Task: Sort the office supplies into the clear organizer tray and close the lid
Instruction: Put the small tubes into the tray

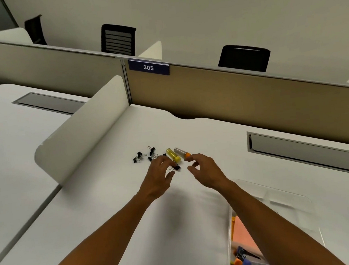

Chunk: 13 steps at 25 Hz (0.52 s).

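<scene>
Left hand (159,171) is probably pinching a binder clip (176,167); right hand (203,169), fingers half open and holding nothing, is reaching toward the orange-capped tube (182,152) at 12 o'clock for sorting.

Two black chairs (118,39) stand beyond the partition (229,89) bearing a "305" sign (148,67).

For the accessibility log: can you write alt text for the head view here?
Two bare hands reach over a white desk: the left hand at a black binder clip, the right hand open near an orange-capped clear tube. More binder clips, a yellow tube and the clear organizer tray lie nearby.
</scene>
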Available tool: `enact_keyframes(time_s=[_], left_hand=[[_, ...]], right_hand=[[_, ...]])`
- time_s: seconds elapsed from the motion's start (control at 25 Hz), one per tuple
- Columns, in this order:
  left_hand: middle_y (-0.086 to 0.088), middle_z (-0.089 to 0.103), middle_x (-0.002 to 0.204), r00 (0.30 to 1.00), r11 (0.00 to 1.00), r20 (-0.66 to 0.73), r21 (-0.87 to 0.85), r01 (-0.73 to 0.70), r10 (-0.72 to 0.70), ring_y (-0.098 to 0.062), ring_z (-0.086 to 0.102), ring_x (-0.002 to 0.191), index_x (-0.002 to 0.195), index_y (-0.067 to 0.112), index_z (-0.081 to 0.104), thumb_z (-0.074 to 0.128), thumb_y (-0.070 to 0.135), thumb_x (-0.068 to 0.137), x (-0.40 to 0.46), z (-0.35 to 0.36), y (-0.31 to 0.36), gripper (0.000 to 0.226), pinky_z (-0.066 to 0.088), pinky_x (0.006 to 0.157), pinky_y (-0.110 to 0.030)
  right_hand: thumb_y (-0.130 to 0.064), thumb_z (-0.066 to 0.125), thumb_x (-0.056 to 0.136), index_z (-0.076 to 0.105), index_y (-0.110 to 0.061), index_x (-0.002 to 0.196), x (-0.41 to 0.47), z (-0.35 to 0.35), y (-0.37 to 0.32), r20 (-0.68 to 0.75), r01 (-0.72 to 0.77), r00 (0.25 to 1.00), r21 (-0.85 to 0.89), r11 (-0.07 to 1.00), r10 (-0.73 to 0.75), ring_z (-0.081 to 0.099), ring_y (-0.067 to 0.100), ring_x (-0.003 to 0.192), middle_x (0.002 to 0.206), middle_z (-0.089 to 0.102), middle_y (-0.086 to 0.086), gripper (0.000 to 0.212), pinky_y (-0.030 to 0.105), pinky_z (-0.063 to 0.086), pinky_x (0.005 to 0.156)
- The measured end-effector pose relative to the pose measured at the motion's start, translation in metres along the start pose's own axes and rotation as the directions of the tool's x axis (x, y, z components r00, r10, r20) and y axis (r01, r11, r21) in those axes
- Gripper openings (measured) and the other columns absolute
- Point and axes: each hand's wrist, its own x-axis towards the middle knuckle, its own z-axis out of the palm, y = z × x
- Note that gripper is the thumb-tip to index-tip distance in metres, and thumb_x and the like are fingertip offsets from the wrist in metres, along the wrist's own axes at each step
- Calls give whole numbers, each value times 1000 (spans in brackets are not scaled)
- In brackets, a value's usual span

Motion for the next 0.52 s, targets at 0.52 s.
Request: enact_keyframes(time_s=[0.52], left_hand=[[-2,49,135,956,970,281,198,-142,83,-23,47,120,126,20,54,68,1,81,110,10,-45,51,47,93,-32]], right_hand=[[-24,59,95,45,-23,141,86,7,-17,-52,-90,995,7,996,90,54,20,121,146,44,1,48,34,48,102]])
